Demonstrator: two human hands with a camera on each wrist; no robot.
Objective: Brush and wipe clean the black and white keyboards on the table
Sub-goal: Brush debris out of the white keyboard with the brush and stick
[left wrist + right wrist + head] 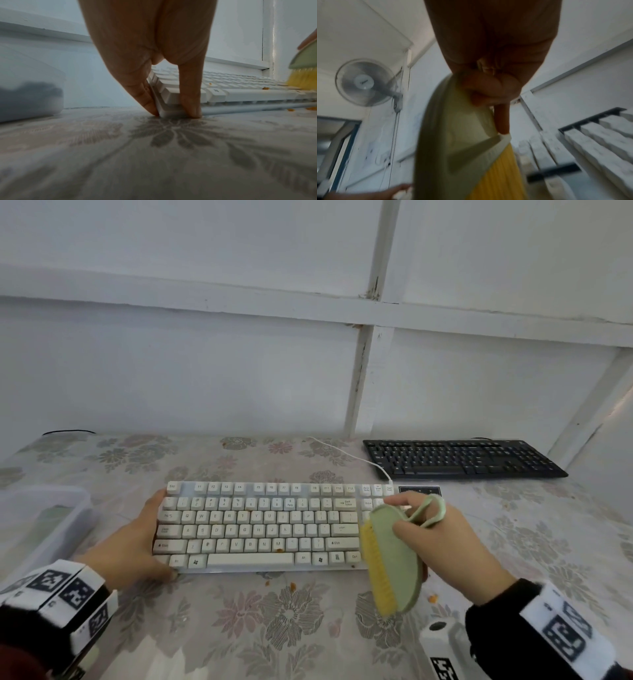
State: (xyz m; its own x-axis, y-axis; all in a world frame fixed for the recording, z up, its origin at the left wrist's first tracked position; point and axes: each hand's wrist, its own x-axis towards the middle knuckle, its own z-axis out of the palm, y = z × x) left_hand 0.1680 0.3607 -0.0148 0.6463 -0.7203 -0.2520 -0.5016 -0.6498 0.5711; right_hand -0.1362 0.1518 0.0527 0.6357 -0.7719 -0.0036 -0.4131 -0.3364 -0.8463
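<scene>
Hands split the work: left hand (137, 539) pinches the white keyboard's (267, 525) left end, thumb and fingers curled round its edge, pinning it mid-desk; right hand (442, 542) grips a green brush (394, 556) with stiff yellow bristles at the right end. Sweep along the key rows so orange crumbs (280, 550) lift from the gaps. Black keyboard (459, 458) waits behind, on the glossy floral desk (239, 628)
</scene>
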